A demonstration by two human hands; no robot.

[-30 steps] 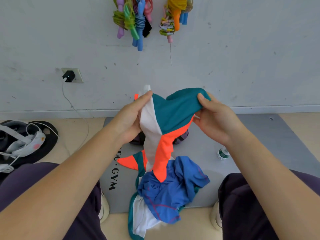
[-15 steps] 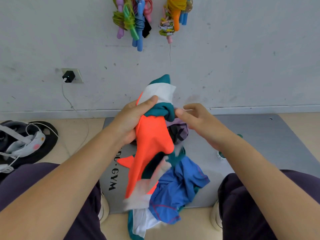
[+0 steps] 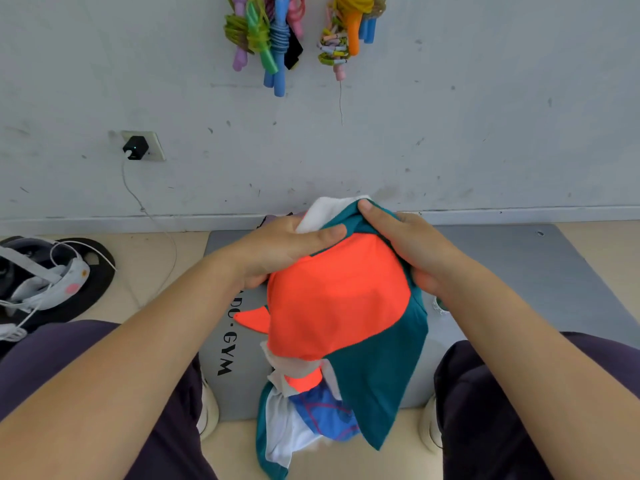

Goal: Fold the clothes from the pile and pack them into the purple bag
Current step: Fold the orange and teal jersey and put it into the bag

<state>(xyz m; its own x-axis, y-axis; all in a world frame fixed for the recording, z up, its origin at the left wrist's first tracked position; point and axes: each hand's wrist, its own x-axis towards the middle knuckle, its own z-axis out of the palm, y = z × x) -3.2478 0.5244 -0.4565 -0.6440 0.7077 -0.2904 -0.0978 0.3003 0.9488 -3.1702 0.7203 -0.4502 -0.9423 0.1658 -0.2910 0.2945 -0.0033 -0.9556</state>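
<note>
Fingers of both the left hand (image 3: 287, 247) and right hand (image 3: 412, 251) are closed on the orange-teal-white garment (image 3: 339, 299), bunched at frame centre above the pile (image 3: 311, 420). Better to shake it flat on the gym mat (image 3: 519, 271) before folding.

1. A grey rubber gym mat (image 3: 519, 271) lies on the floor against the wall.
2. The orange, teal and white jersey (image 3: 339, 299) hangs over the mat, between the left hand (image 3: 280, 251) and the right hand (image 3: 412, 247).
3. A crumpled blue fabric garment (image 3: 325, 414) lies below the jersey, at the mat's near edge.
4. A white plastic headset (image 3: 45, 282) lies on the floor left of the mat.
</note>
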